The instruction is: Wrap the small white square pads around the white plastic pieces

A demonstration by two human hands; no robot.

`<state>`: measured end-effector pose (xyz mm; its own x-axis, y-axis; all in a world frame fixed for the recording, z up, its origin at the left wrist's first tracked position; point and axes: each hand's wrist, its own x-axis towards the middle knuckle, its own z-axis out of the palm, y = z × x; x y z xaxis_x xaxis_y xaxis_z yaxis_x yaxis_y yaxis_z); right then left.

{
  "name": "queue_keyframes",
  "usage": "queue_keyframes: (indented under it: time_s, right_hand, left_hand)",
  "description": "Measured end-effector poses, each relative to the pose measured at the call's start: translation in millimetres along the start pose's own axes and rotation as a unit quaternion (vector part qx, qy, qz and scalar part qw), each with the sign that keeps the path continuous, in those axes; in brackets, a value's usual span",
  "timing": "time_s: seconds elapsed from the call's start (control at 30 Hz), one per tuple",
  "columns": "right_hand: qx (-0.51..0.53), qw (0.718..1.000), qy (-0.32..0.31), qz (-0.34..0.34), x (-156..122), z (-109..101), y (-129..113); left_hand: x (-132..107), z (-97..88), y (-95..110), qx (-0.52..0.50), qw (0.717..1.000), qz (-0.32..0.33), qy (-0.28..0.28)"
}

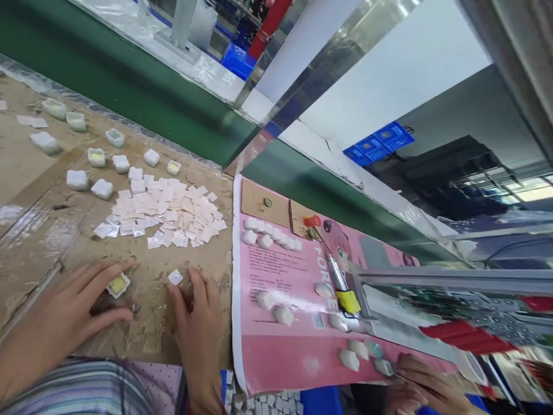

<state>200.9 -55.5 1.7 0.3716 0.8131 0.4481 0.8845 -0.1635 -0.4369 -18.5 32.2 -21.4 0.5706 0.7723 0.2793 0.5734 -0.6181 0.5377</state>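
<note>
The tabletop (pixel 38 242) before me is covered in scuffed brown card, with a green edge band (pixel 129 86) along its far side and blue plastic crates (pixel 375 144) well beyond it. To the right of the card lies a pink printed sheet (pixel 276 351) bearing the word FORCE, with white pieces (pixel 265 300) and a yellow-and-metal tool (pixel 348 301) on it. A co-worker's hand (pixel 432 386) is at the sheet's lower right corner, well apart from mine.

On the card, a heap of pale pink squares (pixel 164 210) lies spread out flat, and white square cups (pixel 78 180) are scattered beyond it and to its left, some with yellow centres. My left hand (pixel 56 314), near a striped sleeve (pixel 73 392), lies low on the card with its fingers (pixel 99 276) spread open. A white square cup with a yellow centre (pixel 118 285) sits in the fork between my thumb and forefinger, at the fingertips but not clasped, as far as I can see. My right hand (pixel 199 340) rests just beside it, its fingers (pixel 201 288) loosely open and holding nothing. A small white square flake (pixel 175 277) lies just past their tips.
</note>
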Motion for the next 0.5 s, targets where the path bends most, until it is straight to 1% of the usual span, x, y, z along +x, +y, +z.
queue_keyframes:
  time_s: [0.03,0.07,0.13,0.2,0.3,0.33,0.4,0.5]
  right_hand:
    - [-0.005,1.000,-0.018,-0.009,3,3,1]
    - [-0.004,0.999,-0.036,-0.014,6,5,3]
    - [0.004,0.998,-0.065,-0.014,11,3,6]
    - [0.013,0.996,-0.087,-0.007,16,-1,9]
    - [0.035,0.994,-0.105,-0.002,23,-7,7]
    - [0.053,0.993,-0.106,-0.002,24,-9,5]
    - [0.106,0.990,-0.089,0.009,23,-14,0]
    - [0.207,0.976,-0.057,0.046,13,-22,-9]
  left_hand:
    - [-2,-1.4,-3,-0.002,1.000,-0.009,0.007]
    - [-1,-1.4,-1,-0.007,1.000,-0.014,0.014]
    - [4,-0.9,8,-0.021,0.999,-0.011,0.034]
    - [9,-2.8,16,-0.028,0.999,0.009,0.045]
    - [11,-6.9,20,-0.020,0.997,0.045,0.051]
    - [10,-7.6,20,-0.017,0.998,0.048,0.048]
    - [7,-7.5,19,-0.014,0.998,0.045,0.033]
    - [2,-7.7,19,0.002,0.999,0.051,0.005]
